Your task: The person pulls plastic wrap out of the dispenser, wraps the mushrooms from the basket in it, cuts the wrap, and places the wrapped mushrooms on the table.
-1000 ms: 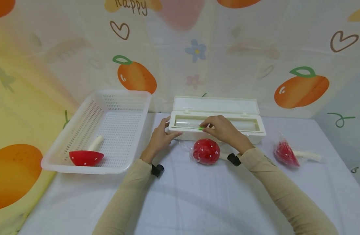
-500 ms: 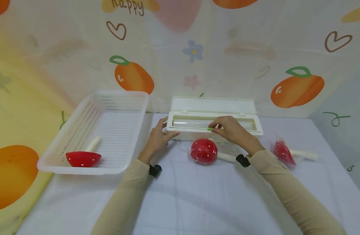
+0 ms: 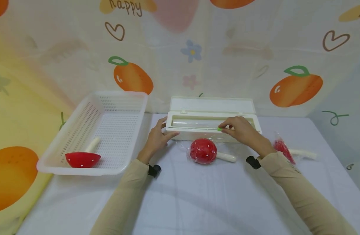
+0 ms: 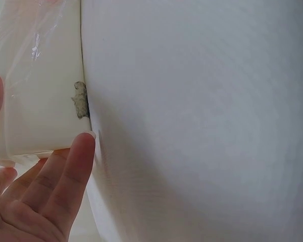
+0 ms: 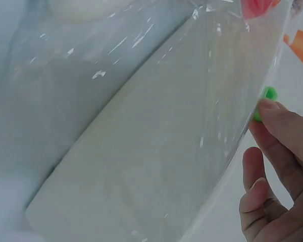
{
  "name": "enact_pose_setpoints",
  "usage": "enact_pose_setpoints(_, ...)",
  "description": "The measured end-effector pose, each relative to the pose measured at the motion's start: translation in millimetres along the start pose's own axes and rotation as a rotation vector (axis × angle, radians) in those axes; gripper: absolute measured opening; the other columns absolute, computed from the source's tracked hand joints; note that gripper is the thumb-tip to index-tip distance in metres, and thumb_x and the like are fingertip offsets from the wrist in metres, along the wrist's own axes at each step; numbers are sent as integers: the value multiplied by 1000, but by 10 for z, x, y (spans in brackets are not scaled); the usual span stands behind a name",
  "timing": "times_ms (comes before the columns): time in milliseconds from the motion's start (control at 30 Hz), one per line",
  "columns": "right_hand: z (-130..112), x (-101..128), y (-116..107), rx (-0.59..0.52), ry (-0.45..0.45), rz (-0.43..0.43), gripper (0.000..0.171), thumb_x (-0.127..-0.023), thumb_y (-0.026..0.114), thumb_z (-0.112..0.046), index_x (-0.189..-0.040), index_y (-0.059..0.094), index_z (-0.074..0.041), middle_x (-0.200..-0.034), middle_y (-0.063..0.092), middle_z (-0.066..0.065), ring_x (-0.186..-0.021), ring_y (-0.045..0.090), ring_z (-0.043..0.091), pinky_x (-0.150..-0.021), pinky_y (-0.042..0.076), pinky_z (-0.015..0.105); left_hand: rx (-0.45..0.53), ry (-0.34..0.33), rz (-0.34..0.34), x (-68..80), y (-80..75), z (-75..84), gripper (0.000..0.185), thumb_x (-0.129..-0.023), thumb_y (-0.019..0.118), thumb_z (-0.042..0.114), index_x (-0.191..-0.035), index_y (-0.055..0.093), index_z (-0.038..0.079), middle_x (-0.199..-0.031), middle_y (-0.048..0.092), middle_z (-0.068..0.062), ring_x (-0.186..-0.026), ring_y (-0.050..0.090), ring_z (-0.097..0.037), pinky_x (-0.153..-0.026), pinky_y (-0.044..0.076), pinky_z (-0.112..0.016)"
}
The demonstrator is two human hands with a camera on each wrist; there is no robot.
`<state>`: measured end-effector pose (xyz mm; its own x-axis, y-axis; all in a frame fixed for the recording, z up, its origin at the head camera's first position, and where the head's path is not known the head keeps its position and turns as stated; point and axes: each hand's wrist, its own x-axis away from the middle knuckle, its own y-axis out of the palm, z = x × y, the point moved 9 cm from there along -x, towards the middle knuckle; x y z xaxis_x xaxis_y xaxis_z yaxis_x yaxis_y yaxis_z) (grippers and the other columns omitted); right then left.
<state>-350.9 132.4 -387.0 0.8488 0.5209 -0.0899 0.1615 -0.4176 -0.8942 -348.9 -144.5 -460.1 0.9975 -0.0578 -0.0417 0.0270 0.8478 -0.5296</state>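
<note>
A white cling film dispenser (image 3: 194, 136) stands at the back of the table, its lid (image 3: 212, 105) raised and a roll (image 3: 194, 123) inside. My left hand (image 3: 157, 138) holds its left end, thumb on the front; in the left wrist view the fingers (image 4: 73, 176) lie against the end wall. My right hand (image 3: 243, 132) pinches the small green slider (image 5: 270, 93) on the front top edge between thumb and index finger. Clear film (image 5: 166, 116) hangs over the front. It reaches a red, white-dotted toy mushroom (image 3: 203, 151) with a white stem, lying in front of the dispenser.
Left of the dispenser stands a white perforated basket (image 3: 140, 130) with another red toy mushroom (image 3: 83, 159) inside. A film-wrapped toy mushroom (image 3: 283, 150) lies at the right, partly behind my right sleeve (image 3: 297, 182). A printed curtain (image 3: 174, 58) hangs behind the table.
My right hand has slid the green slider rightward along the dispenser's edge, uncovering more of the middle mushroom's stem. The left hand keeps its hold; the view has shifted slightly.
</note>
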Motion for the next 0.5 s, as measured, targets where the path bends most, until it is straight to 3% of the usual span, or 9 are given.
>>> enact_pose_setpoints(500, 265, 224, -183, 22, -26, 61, 18, -87, 72, -4, -105, 76, -3, -99, 76, 12, -83, 66, 26, -70, 51, 32, -10, -4, -9, 3, 2, -7, 87, -84, 78, 41, -153, 31, 19, -148, 50, -19, -66, 68, -25, -58, 55, -29)
